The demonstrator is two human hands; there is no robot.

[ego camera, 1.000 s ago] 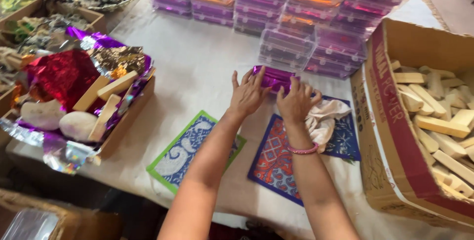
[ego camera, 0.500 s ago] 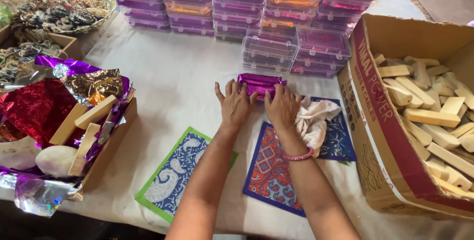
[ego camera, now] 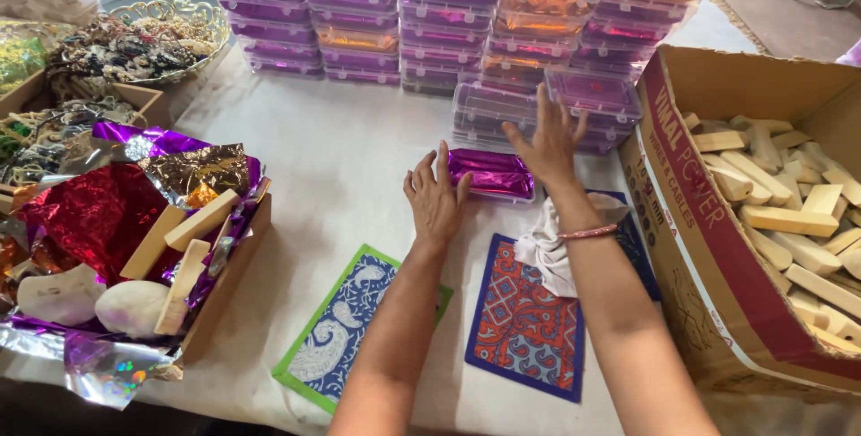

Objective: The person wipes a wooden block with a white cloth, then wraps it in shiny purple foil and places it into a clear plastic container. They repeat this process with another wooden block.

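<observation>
A: Purple foil filled one clear box [ego camera: 491, 174] that lay flat on the white table [ego camera: 341, 158], just before the stacked boxes [ego camera: 466, 14]. Count?

B: Two hands, two printed mats [ego camera: 345, 333], one white cloth [ego camera: 556, 248], one carton [ego camera: 708, 248] of wooden blocks [ego camera: 789, 212]. Stacks too many to count; top rows cut off.

A: Grip?

B: Left hand [ego camera: 437, 198] lay flat, fingers spread, tips touching the box's left end. Right hand [ego camera: 549, 142] was open, fingers splayed, raised above the box's right end; contact could not be told. Neither hand clasped anything.

A: Hidden?

B: Cloth covered part of a third, blue mat. Tray [ego camera: 117, 248] contents at left were partly wrapped in foil.
</observation>
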